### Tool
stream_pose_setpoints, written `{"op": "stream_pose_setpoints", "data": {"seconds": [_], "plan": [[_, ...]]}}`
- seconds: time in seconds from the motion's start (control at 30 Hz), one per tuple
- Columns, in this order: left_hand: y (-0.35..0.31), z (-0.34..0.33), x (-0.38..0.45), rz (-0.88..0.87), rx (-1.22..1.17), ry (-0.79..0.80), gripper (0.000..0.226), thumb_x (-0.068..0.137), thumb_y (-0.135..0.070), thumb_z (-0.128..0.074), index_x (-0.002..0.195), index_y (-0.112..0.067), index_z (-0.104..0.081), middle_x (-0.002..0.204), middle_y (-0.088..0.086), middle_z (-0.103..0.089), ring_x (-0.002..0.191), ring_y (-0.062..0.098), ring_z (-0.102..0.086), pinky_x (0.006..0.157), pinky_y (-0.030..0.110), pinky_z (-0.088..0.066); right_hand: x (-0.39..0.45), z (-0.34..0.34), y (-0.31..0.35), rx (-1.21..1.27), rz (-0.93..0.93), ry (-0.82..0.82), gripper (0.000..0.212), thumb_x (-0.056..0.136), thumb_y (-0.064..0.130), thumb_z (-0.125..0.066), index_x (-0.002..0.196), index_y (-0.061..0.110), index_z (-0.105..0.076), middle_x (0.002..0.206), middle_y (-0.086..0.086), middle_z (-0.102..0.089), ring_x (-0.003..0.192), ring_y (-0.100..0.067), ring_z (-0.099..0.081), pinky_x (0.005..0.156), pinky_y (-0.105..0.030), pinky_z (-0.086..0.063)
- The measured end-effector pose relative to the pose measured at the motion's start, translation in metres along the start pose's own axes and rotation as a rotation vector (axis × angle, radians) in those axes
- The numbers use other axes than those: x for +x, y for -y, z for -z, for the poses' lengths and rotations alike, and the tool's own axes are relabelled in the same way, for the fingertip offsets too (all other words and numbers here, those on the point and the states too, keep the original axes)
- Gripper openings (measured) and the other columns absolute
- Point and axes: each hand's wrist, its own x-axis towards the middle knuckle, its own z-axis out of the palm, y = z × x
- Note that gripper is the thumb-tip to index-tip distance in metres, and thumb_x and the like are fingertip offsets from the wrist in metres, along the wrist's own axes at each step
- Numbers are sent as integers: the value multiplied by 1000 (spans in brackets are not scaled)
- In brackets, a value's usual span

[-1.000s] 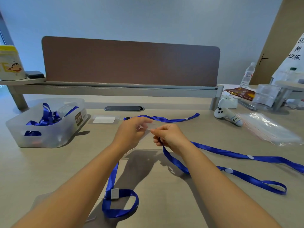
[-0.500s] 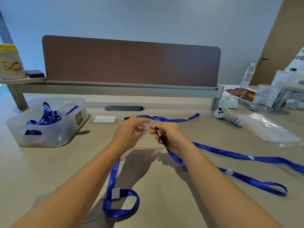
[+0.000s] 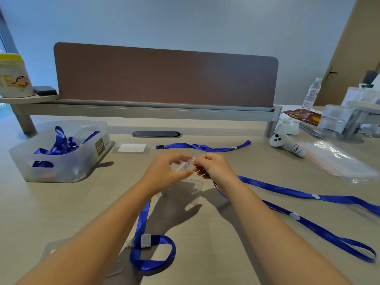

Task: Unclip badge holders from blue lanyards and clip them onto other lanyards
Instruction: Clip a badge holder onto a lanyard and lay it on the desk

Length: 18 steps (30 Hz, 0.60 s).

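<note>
**Holder's top edge met the clip end between both hands**

The left hand [image 3: 164,171] had risen slightly from half a second earlier, tilting the clear plastic badge holder [image 3: 186,183] so its slotted top edge met the right hand's pinch. That suggested clipping was under way, not finished. The left thumb and fingers were curled partly open, pinching the holder's upper edge, its lower part hanging just above the pale wooden desk [image 3: 226,254]. The right hand [image 3: 213,168] was closed tight on the end of the long blue ribbon lanyard [image 3: 304,195], which trailed right across the desk. Its clip was hidden.
</note>
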Motion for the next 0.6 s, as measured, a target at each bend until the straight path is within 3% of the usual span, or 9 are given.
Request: {"op": "stream_pose_setpoints", "data": {"seconds": [0.1, 0.2, 0.33, 0.47, 0.6], "plan": [[-1, -2, 3, 62, -138, -49, 21, 83, -19, -57, 102, -13, -63, 95, 1, -63, 90, 14, -58, 79, 24, -48, -1, 0, -3, -18, 29, 25, 19, 88, 13, -56, 69, 14, -57, 70, 0, -59, 64, -8, -52, 59, -18, -41], [0, -4, 8, 123, -125, -91, 18, 85, -17, -55, 99, -9, -64, 89, 1, -61, 84, 13, -56, 70, 16, -44, -1, 1, -5, -46, 59, 41, 20, 87, 13, -57, 68, 17, -58, 71, 1, -60, 67, -8, -52, 61, -18, -40], [-1, -6, 12, 157, -67, -55, 18, 84, -14, -56, 96, -7, -66, 85, 3, -60, 82, 15, -55, 73, 25, -44, -1, 3, -8, -89, 87, 35, 20, 87, 13, -57, 67, 19, -58, 71, 4, -59, 68, -6, -50, 62, -18, -40], [-4, -9, 13, 185, -23, -11, 15, 83, -13, -58, 93, -6, -66, 87, 4, -60, 86, 19, -55, 82, 35, -48, -1, 4, -10, -126, 74, 33, 9, 87, 11, -57, 79, 11, -61, 73, 3, -57, 70, -6, -50, 64, -18, -42], [-4, -13, 14, 246, -72, 32, 2, 79, -11, -64, 80, -9, -63, 77, 1, -59, 79, 20, -56, 77, 35, -50, 0, 4, -13, -130, 32, 38, 21, 85, 5, -57, 68, 17, -58, 72, 3, -56, 68, -6, -50, 64, -19, -42]]}}
